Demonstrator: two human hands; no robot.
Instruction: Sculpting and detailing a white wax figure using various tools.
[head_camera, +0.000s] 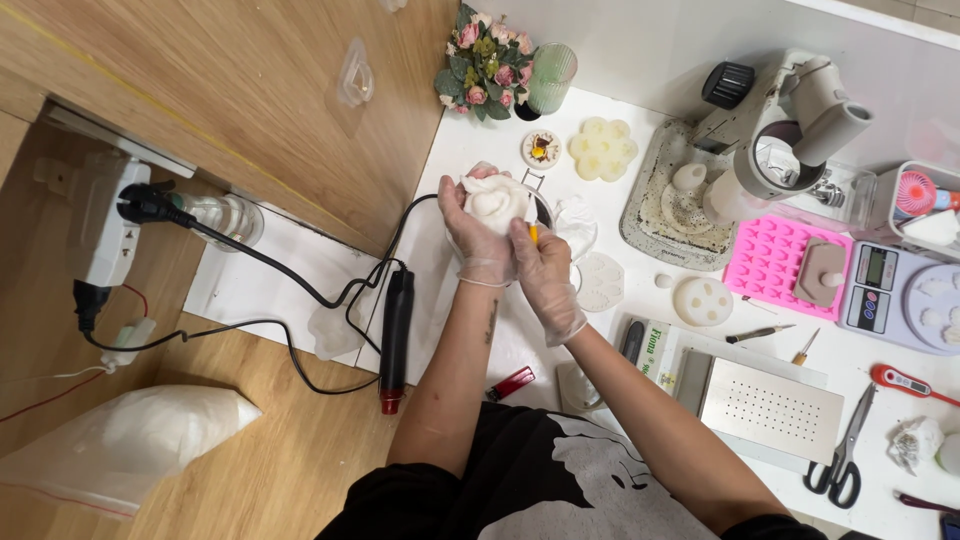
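White worktable, wedged into the wooden corner, so cables run off its left edge to the sockets. One stand machine parked at the back right, clear of the hands. One perforated metal plate near the front edge.

Two gloved hands up over the table, meeting mid-air. Left hand cups one white moulded piece, fingers curled closed round it, tilted toward the face for a view. Right hand pinches one slim yellow-handled tool, tip at the piece's lower edge (trimming or scraping, by the look). Piece sits above a small metal cup, well off the table surface.

One pink silicone mould, one digital scale, both within right-arm reach. One black heat tool lying along the table edge, cord trailing left. One pair of scissors. One red lighter by the left forearm.

Loose white castings on the table: I count four flat ones, possibly more hidden.
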